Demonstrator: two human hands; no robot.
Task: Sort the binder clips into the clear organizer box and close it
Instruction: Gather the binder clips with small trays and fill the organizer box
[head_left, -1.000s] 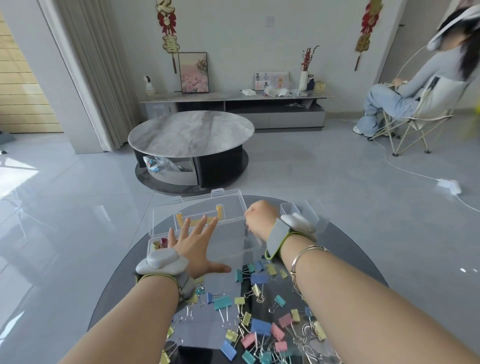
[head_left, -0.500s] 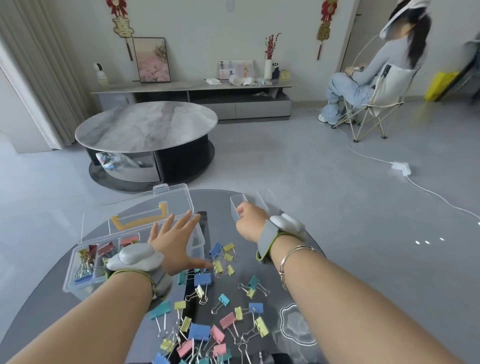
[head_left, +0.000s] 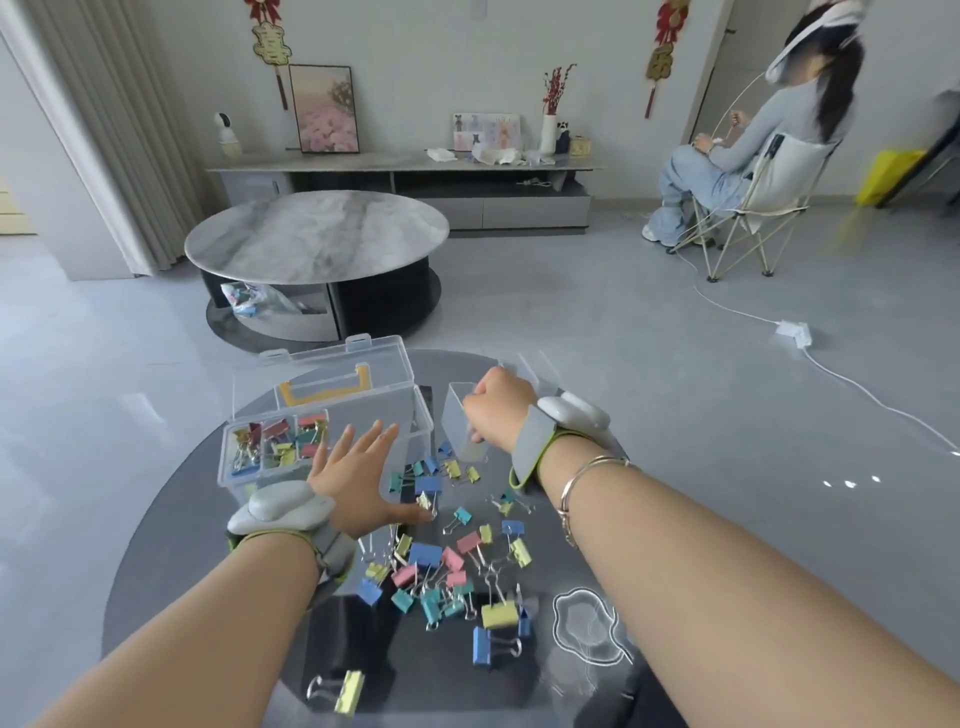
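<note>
The clear organizer box stands at the left of the round glass table, its lid raised behind it with a yellow handle. Several coloured clips fill its left compartments. My left hand lies flat with spread fingers over the box's right part. My right hand grips the rim of a small clear insert bin standing on the table right of the box. Several pastel binder clips lie scattered on the glass between my forearms.
A yellow clip lies alone near the table's front edge. Beyond the table stands a marble coffee table. A person sits in a folding chair at the far right, and a white cable with a power strip runs across the floor.
The view has swung, so the box now sits further left. My right hand has moved away from the box and now holds the small clear bin standing on the table.
</note>
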